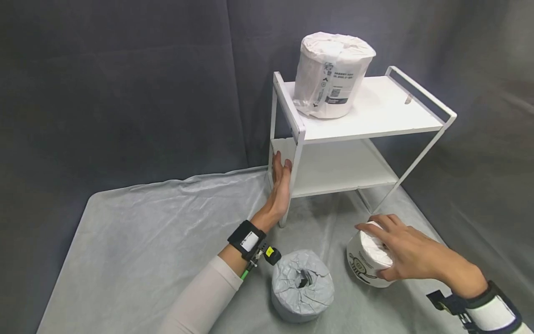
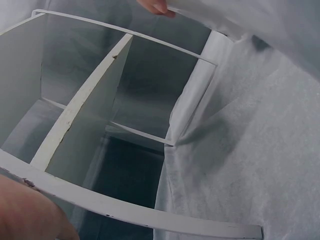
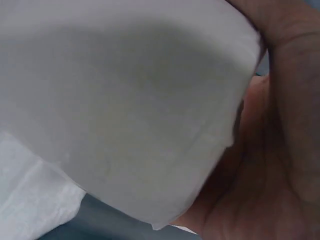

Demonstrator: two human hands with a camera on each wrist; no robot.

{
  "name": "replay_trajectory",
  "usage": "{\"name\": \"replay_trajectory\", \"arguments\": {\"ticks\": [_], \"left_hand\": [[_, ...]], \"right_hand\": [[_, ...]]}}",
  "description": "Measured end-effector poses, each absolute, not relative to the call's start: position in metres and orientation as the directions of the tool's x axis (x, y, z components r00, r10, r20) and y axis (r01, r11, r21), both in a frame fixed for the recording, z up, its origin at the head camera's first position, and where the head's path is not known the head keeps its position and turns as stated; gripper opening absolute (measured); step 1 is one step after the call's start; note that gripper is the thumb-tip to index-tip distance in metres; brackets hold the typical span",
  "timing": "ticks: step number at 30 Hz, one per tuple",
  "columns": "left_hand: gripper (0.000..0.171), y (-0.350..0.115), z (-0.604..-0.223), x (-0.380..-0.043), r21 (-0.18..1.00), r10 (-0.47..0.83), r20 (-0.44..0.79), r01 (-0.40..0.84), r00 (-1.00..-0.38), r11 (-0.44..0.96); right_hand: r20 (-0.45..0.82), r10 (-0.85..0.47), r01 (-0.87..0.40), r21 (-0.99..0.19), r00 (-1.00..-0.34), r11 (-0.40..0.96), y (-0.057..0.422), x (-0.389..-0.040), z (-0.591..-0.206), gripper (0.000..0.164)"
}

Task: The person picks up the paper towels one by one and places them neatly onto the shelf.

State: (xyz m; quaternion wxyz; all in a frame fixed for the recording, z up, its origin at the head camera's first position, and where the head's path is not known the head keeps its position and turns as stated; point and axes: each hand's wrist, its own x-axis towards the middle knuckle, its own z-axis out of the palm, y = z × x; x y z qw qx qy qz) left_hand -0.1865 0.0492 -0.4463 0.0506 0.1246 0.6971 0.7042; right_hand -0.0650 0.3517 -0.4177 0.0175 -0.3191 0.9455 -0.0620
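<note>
My left hand (image 1: 280, 192) rests with fairly straight fingers against the left side of a white two-tier shelf (image 1: 333, 167); in the left wrist view, part of it shows beside a white frame bar (image 2: 150, 215). From above, my right hand (image 1: 406, 250) grips a white paper-wrapped toilet roll (image 1: 363, 264) with a printed drawing, thumb on the near side and fingers over the far side. The roll leans a little, low over the cloth. Its wrapper fills much of the right wrist view. Between my forearms stands a grey-wrapped toilet roll (image 1: 302, 285), upright, hole facing up.
A larger wrapped roll (image 1: 333, 74) with a printed label stands on the left part of the shelf's top board (image 1: 388, 102). Raised rails (image 1: 423, 90) edge both ends of the shelf. Grey cloth (image 1: 137, 250) covers the table, and a dark curtain (image 1: 125, 93) hangs behind.
</note>
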Motion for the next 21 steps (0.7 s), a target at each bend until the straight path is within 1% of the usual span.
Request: {"name": "replay_trajectory", "arguments": {"ticks": [5, 14, 21], "left_hand": [[0.078, 0.05, -0.446, -0.187, 0.994, 0.25, 0.105, 0.102, -0.962, -0.025], [0.077, 0.049, -0.446, -0.187, 0.994, 0.235, 0.111, 0.103, -0.966, -0.046], [0.079, 0.049, -0.446, -0.186, 0.995, 0.244, 0.102, 0.097, -0.964, -0.03]], "right_hand": [[0.003, -0.605, -0.601, -0.12, -0.796, 0.79, 0.355, -0.066, -0.406, 0.105], [-0.025, -0.575, -0.569, -0.112, -0.818, 0.815, 0.358, -0.065, -0.384, 0.107], [0.019, -0.593, -0.592, -0.082, -0.805, 0.802, 0.364, -0.065, -0.369, 0.11]]}}
